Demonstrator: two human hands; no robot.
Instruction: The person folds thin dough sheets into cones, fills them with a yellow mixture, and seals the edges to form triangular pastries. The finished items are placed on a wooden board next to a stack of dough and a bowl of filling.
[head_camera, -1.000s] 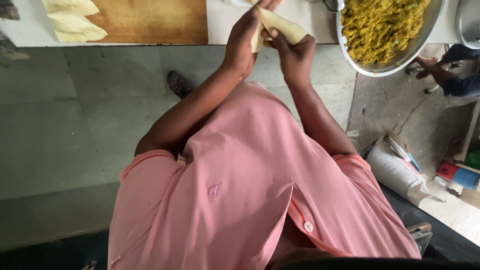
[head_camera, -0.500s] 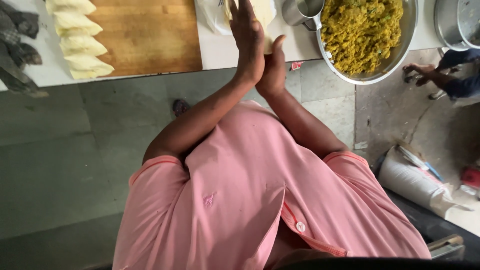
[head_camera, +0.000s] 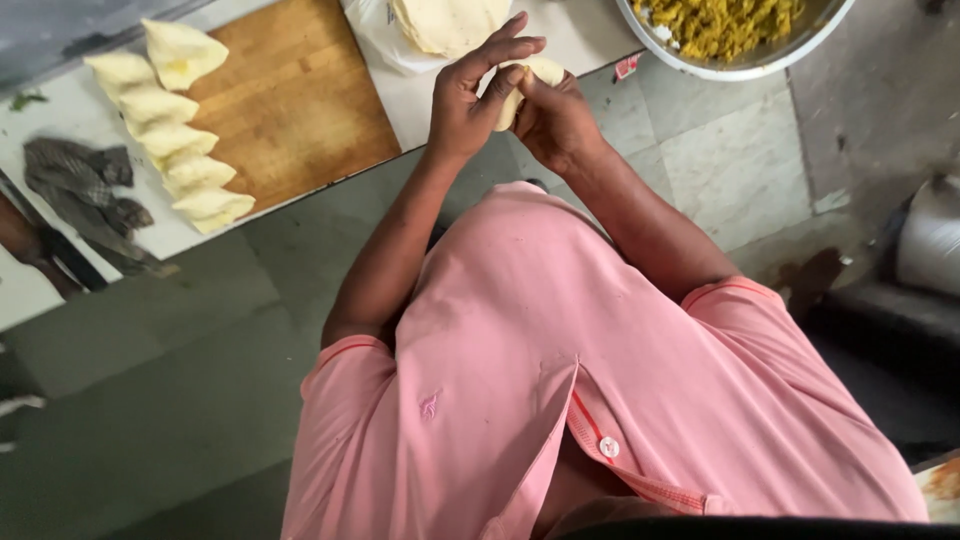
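Pinching a pale, thin sheet of dough (head_camera: 528, 82) between both hands just above the white desk (head_camera: 420, 95), the person's left hand (head_camera: 470, 95) presses its fingers (head_camera: 505, 50) over the top while the right hand (head_camera: 555, 120) cups it from below, both grips clasped on it, seemingly to fold it. A row of pale folded dough parcels (head_camera: 170, 130) lines the wooden board (head_camera: 290, 100), and the metal bowl of yellow filling (head_camera: 730, 30) sits near the right hand, within easy reach.

Grey stone-tiled floor (head_camera: 720, 170); white worktop (head_camera: 420, 90) above it; soft daylight, no hard shadows.
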